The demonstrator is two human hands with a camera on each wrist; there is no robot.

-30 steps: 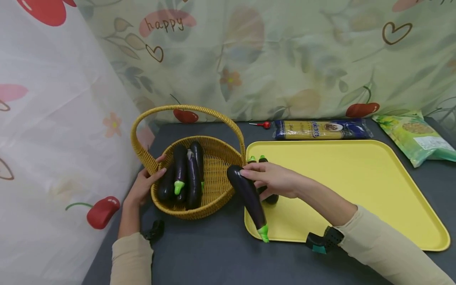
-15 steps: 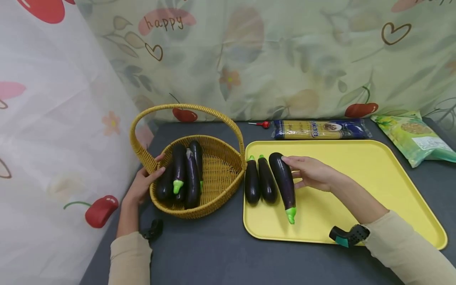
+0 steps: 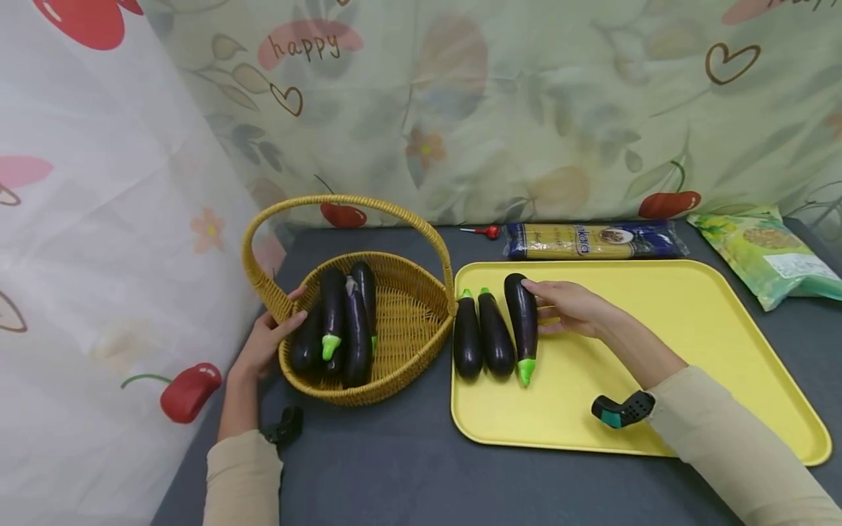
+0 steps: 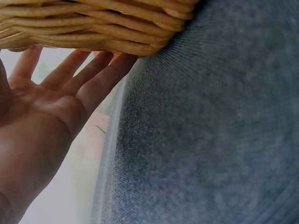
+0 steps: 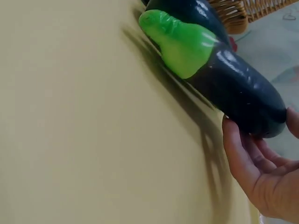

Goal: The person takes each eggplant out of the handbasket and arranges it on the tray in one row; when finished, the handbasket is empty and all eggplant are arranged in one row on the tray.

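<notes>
My right hand pinches the fat upper end of a dark purple eggplant between thumb and fingers. Its green stem end points toward me; in the right wrist view, that eggplant casts a shadow on the tray. Just left of it, two more eggplants lie side by side on the yellow tray. My left hand holds the left rim of the wicker basket, thumb over the edge. The left wrist view shows its fingers against the basket's outer wall. Several eggplants lie in the basket's left half.
The basket's tall arched handle rises above it. Behind the tray lie a pasta packet and a small red-headed object. A green bag rests at the back right. Printed curtains border the grey table.
The right hand has carried the eggplant rightward from beside the basket, over the tray, and brought it down beside the other two. The left hand stays on the basket.
</notes>
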